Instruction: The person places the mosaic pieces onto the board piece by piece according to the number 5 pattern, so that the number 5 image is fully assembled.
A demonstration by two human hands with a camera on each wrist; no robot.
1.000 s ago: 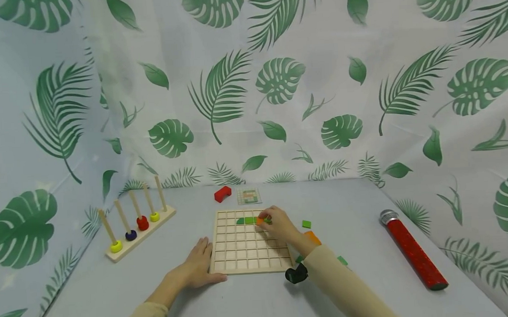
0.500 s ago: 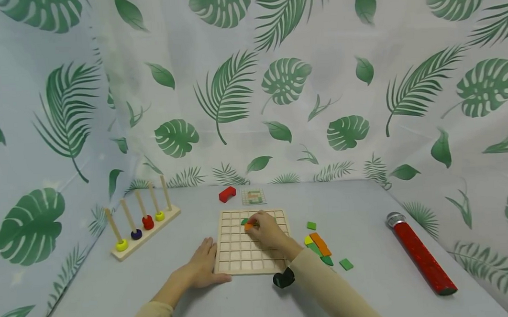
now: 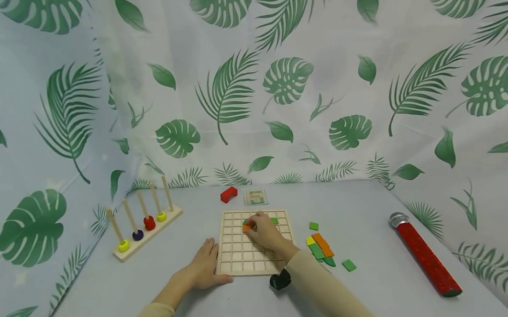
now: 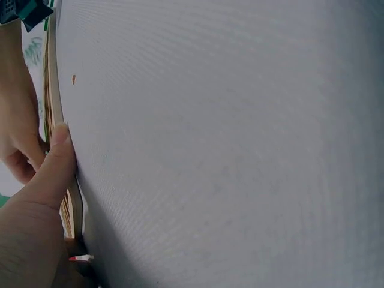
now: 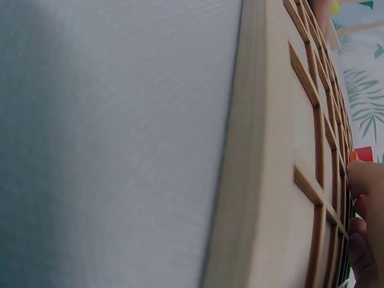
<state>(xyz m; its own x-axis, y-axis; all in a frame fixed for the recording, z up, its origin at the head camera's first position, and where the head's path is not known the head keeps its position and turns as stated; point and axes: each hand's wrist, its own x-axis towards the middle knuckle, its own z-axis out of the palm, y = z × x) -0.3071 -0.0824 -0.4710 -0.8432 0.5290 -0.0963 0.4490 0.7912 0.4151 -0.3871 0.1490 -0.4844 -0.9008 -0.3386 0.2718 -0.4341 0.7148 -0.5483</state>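
Note:
A square wooden grid board (image 3: 238, 264) lies flat on the table in front of me. My left hand (image 3: 204, 267) rests at its near left corner, fingers along the left side and thumb along the front edge. In the left wrist view the thumb (image 4: 53, 171) lies against the board's edge. Over the upper left cells, my right hand (image 3: 264, 230) pinches a small orange tile (image 3: 245, 229) between thumb and fingertips. Green tiles show in the row behind: a rounded one (image 3: 245, 221) by the fingertips and another (image 3: 274, 220) right of the hand, which covers what lies between.
Right of the board lie loose tiles: orange (image 3: 323, 245), yellow (image 3: 310, 240) and several green (image 3: 349, 265). Behind it are a pattern card (image 3: 255, 197) and a red block (image 3: 228, 194). A peg stand with rings (image 3: 168, 220) is at left, a red microphone (image 3: 427, 259) at right.
My right hand has moved left and slightly nearer over the board with the orange tile, uncovering the loose tiles at right. The left hand stays at the corner; the view has shifted slightly.

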